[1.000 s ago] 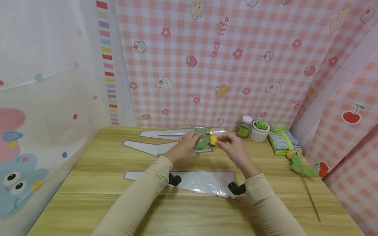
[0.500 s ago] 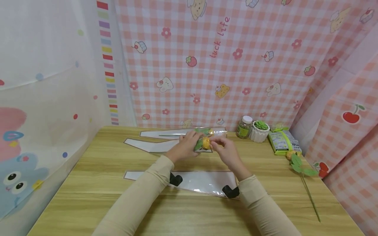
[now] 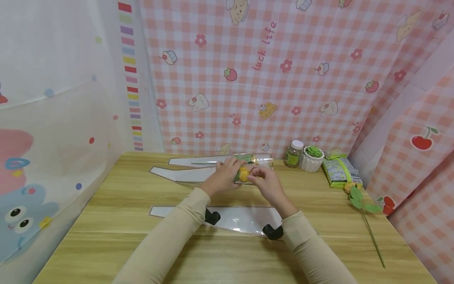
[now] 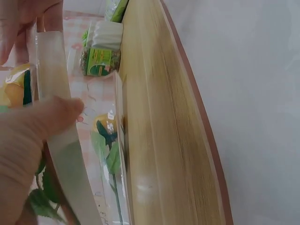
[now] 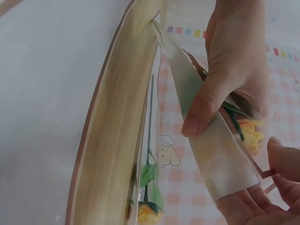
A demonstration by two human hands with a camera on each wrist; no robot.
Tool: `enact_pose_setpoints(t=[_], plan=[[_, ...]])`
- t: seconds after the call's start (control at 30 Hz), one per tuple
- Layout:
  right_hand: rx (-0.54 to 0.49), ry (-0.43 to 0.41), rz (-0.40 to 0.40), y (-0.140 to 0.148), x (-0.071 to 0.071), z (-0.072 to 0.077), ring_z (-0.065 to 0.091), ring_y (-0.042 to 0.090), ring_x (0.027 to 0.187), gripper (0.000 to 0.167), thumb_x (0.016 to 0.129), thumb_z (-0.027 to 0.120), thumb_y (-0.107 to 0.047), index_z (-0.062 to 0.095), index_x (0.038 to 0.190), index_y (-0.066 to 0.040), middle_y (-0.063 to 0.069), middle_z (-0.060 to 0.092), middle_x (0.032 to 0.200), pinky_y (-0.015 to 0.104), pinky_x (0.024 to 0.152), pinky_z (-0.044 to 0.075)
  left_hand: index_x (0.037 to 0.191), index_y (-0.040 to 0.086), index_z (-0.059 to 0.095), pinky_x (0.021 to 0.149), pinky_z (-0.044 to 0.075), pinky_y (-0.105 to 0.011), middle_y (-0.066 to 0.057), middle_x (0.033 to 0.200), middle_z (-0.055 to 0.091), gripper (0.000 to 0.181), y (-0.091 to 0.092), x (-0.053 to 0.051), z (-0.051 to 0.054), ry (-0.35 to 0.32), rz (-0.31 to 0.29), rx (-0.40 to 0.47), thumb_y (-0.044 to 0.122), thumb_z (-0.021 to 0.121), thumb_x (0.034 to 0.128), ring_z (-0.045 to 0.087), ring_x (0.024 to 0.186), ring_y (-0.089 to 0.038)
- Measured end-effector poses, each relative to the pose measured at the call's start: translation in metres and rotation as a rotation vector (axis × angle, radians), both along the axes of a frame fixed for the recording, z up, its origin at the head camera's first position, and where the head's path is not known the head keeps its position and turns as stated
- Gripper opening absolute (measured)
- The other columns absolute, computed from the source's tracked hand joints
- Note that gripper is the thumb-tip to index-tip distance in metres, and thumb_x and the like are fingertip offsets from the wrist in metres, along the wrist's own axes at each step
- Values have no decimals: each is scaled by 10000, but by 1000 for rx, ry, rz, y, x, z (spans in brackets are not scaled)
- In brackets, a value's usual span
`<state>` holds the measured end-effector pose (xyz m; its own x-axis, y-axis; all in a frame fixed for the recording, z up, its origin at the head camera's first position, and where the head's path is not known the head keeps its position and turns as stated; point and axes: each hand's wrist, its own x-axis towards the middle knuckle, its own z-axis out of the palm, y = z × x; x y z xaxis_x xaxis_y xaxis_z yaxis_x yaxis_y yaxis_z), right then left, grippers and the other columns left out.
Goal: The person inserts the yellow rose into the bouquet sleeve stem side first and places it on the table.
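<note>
My left hand (image 3: 223,176) grips a clear flower sleeve (image 3: 188,176) with a white back and brown edging, thumb across its pale back in the left wrist view. Inside lies a yellow artificial rose (image 3: 243,174), its bloom near the sleeve's wide end; most of its stem is hidden. At that end my right hand (image 3: 268,184) pinches the sleeve's rim, some fingers against its back in the right wrist view. Just behind, another sleeve (image 3: 181,161) holds a second yellow rose (image 5: 148,214). Nearer the front lies a third flat sleeve (image 3: 241,219), partly under my forearms.
A loose yellow rose (image 3: 367,225) lies along the table's right side. Behind it stand a white-lidded jar (image 3: 293,154), a potted succulent (image 3: 311,159) and a green-grey packet (image 3: 341,170). Patterned cloth (image 3: 220,90) hangs at the table's back edge.
The rose has slid left, deeper into the sleeve, its leaves passing under my left hand. My right hand has moved left with it. My left hand has barely moved.
</note>
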<state>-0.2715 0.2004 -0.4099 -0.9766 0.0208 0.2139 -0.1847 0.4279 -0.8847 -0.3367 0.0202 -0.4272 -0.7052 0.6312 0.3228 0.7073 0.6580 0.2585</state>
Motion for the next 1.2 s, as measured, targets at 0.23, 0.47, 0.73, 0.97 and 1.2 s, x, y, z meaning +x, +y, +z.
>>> enact_pose_setpoints(t=[0.23,0.47,0.73,0.97,1.2], plan=[[-99,-6,-23,10,-2,-5,644,314,1119,107,987,631,-33,601,1038,55,216,666,1182,205,838,554,1526,125,400,1087,322,-693,-93,1495,480,922,-13,-6,-6,60,88,-42,336,898,779,404,1407,-288],[-107,5,38,28,-5,-13,616,391,1189,97,1057,475,-46,483,1078,49,273,641,1279,395,1032,503,1551,153,376,1095,300,-688,-52,1544,466,934,-37,-16,-18,30,127,-35,337,887,790,420,1413,-272],[-117,-54,75,58,-19,-26,500,424,1331,55,1070,427,-13,445,1042,31,282,534,1425,546,1098,420,1512,181,463,1099,304,-689,-40,1504,525,821,-71,-29,-36,-66,151,-80,443,833,827,476,1381,-257],[-139,-175,117,87,-39,-39,474,376,1339,83,1067,451,-21,452,1056,61,301,447,1489,381,987,485,1399,177,591,1067,354,-686,-41,1423,604,677,-96,-33,-45,-112,171,-85,400,848,813,550,1310,-281],[-246,-299,85,100,-58,-51,633,90,996,62,1046,525,-38,503,1009,6,268,544,1421,216,801,528,1371,149,630,1023,416,-655,-89,1397,620,614,-111,-32,-47,-137,236,-62,402,800,839,551,1297,-342]])
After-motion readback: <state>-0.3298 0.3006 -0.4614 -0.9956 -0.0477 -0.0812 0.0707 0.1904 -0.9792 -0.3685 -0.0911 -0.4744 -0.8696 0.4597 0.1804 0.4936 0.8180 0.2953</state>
